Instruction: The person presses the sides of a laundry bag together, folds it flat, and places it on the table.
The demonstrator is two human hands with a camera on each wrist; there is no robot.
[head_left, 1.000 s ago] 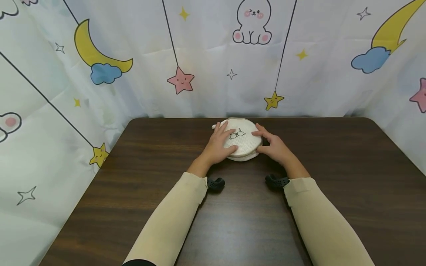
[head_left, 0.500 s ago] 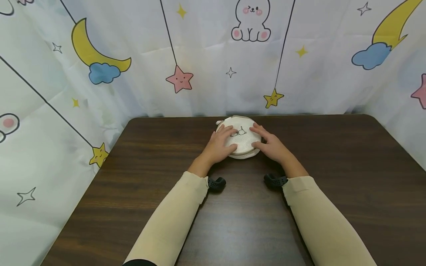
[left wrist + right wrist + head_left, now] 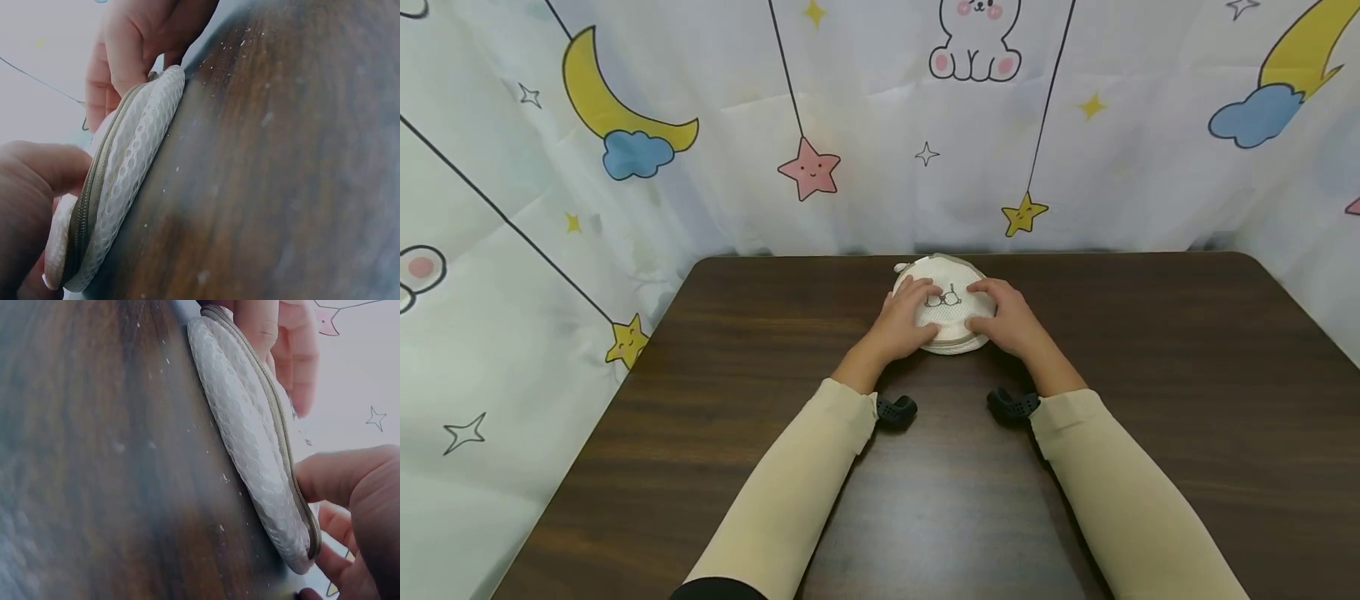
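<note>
A round white mesh zip pouch (image 3: 951,312) lies flat near the table's far edge, a small black line drawing on its top. My left hand (image 3: 907,321) holds its left side, thumb on the near part of the top. On the right side, my right hand (image 3: 1011,321) grips it too, with thumb and forefinger arched over the top. The zipper (image 3: 87,200) runs around the rim in the left wrist view. In the right wrist view the pouch's mesh side (image 3: 244,437) faces the camera, and fingers bend past the rim. The pouch's underside is hidden against the table.
The dark brown wooden table (image 3: 940,500) has rounded far corners. Behind it hangs a white curtain (image 3: 865,100) printed with moons, stars and a bear-like figure. A black strap-on device (image 3: 897,412) sits at my left wrist, and a similar device (image 3: 1012,406) at my right.
The pouch has turned slightly clockwise, its small white tab shifting right along the far edge. My right hand's fingers have moved inward over the top. The head view has tilted slightly.
</note>
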